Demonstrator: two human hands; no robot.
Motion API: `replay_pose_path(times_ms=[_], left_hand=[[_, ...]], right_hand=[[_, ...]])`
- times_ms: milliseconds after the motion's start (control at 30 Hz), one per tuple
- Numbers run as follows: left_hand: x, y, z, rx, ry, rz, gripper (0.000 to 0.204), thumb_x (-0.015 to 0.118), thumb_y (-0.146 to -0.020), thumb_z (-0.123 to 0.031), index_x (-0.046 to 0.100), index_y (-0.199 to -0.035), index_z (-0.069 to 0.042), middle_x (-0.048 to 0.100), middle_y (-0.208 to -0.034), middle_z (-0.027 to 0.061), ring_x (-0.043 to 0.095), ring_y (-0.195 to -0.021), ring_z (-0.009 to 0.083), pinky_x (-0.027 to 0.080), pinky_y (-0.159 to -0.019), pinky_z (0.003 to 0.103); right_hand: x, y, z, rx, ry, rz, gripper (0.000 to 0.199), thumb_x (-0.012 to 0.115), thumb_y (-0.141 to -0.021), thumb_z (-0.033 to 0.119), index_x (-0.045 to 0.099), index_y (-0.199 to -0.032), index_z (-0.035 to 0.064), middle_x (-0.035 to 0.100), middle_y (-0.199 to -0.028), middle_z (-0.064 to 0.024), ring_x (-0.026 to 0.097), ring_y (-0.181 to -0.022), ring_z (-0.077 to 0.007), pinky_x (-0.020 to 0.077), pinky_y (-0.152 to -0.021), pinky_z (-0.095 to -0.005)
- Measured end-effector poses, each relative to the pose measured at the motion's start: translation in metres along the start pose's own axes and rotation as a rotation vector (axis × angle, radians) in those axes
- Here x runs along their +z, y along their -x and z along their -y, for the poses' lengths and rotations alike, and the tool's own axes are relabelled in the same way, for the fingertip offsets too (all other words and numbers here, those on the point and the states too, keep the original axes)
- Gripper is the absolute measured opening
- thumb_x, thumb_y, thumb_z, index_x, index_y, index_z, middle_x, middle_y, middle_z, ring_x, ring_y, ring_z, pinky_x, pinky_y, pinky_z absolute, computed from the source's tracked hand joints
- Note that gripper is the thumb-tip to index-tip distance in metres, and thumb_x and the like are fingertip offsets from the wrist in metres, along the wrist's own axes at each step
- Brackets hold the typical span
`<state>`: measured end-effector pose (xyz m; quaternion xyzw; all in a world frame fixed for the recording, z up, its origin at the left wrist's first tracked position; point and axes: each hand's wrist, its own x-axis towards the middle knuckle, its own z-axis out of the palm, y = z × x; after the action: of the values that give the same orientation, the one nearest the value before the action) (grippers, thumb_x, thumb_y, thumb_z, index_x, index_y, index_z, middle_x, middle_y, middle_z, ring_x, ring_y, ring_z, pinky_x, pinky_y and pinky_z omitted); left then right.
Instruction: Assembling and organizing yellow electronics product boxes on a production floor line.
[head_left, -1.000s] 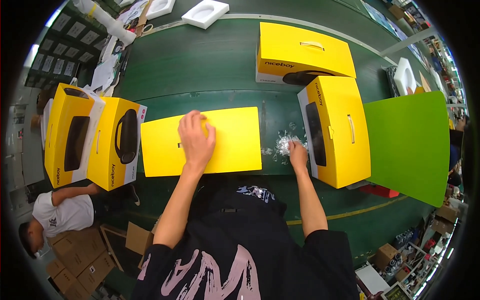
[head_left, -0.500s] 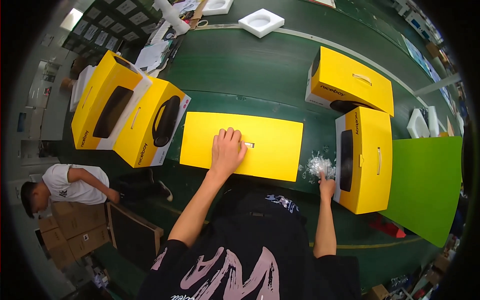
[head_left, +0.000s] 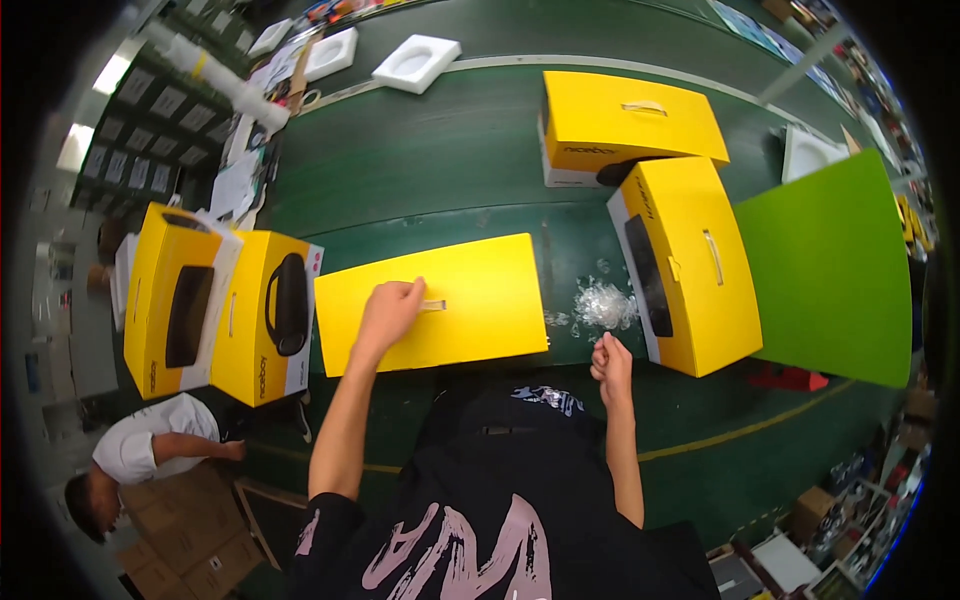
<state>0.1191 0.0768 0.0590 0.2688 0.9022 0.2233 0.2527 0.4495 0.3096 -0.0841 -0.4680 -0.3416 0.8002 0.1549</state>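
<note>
A plain yellow carton [head_left: 480, 300] lies before me on the green bench, with a small handle [head_left: 433, 305] on its upper face. Over its left half is my left hand [head_left: 390, 318], fingers curled in and thumb beside the handle; anything inside the grip is hidden. My right hand [head_left: 614, 368] is off the carton's right end, fingertips pinched together. Whatever it pinches, if anything, is too small to tell. Just beyond those fingertips sits a loose heap of clear plastic bits [head_left: 605, 304], apart from the hand.
Two yellow speaker boxes [head_left: 262, 320] stand at the left, two more [head_left: 700, 270] at the right beside a green board [head_left: 825, 270]. White foam inserts [head_left: 417, 64] lie at the back. A person [head_left: 160, 435] is beside brown cartons [head_left: 190, 510] at lower left.
The view has shifted and turned. My right hand has drawn back from the clear plastic heap, its fingers now pinched. The left hand has curled more tightly beside the handle.
</note>
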Motion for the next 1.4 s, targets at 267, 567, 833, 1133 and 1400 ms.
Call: replay_pose_path(times_ms=[267, 567, 833, 1133, 1400], left_hand=[[-0.041, -0.02, 0.004, -0.333, 0.633, -0.185, 0.035, 0.053, -0.1, -0.034, 0.064, -0.082, -0.006, 0.058, -0.069, 0.0035, 0.05, -0.06, 0.0124, 0.039, -0.06, 0.031], [-0.04, -0.005, -0.087, -0.325, 0.949, -0.129, 0.039, 0.043, -0.102, -0.026, 0.06, -0.114, 0.007, 0.068, -0.088, 0.0158, 0.074, -0.094, 0.0287, 0.057, -0.097, 0.038], [0.0, -0.01, -0.074, -0.479, 2.113, 0.187, 0.078, 0.054, -0.09, -0.015, 0.015, -0.15, 0.014, 0.036, -0.148, 0.0308, 0.029, -0.151, 0.0512, 0.025, -0.128, 0.057], [0.053, -0.033, -0.045, -0.504, 1.955, -0.056, 0.06, 0.049, -0.096, -0.01, 0.03, -0.151, 0.004, 0.042, -0.155, 0.0241, 0.036, -0.152, 0.0431, 0.024, -0.13, 0.054], [0.073, -0.025, -0.031, -0.249, 2.186, 0.095, 0.045, 0.047, -0.103, -0.014, 0.046, -0.146, -0.001, 0.048, -0.157, 0.0179, 0.036, -0.154, 0.0352, 0.026, -0.13, 0.051]], right_hand=[[0.023, 0.039, 0.056, -0.097, -0.382, 0.332, 0.03, 0.044, -0.114, 0.027, 0.051, -0.09, 0.0092, 0.036, -0.069, 0.003, 0.03, -0.057, -0.006, 0.0214, -0.049, -0.0238], [0.016, 0.03, 0.062, -0.071, -0.443, 0.415, 0.025, 0.045, -0.112, 0.021, 0.059, -0.1, 0.0029, 0.04, -0.071, 0.0023, 0.03, -0.06, -0.0056, 0.0226, -0.051, -0.0235], [0.051, 0.062, 0.046, -0.26, 0.546, -0.036, 0.033, 0.046, -0.113, 0.022, 0.069, -0.104, 0.0003, 0.05, -0.067, 0.0014, 0.042, -0.059, -0.0047, 0.035, -0.055, -0.0244], [0.066, 0.049, 0.043, -0.42, 0.856, -0.275, 0.023, 0.049, -0.111, 0.023, 0.055, -0.103, 0.0028, 0.061, -0.078, -0.0256, 0.062, -0.081, -0.0485, 0.0454, -0.066, -0.0524], [0.079, 0.031, 0.05, -0.43, 0.788, -0.116, 0.02, 0.052, -0.108, 0.02, 0.057, -0.101, 0.0011, 0.066, -0.085, -0.0233, 0.065, -0.085, -0.0478, 0.0509, -0.07, -0.0469]])
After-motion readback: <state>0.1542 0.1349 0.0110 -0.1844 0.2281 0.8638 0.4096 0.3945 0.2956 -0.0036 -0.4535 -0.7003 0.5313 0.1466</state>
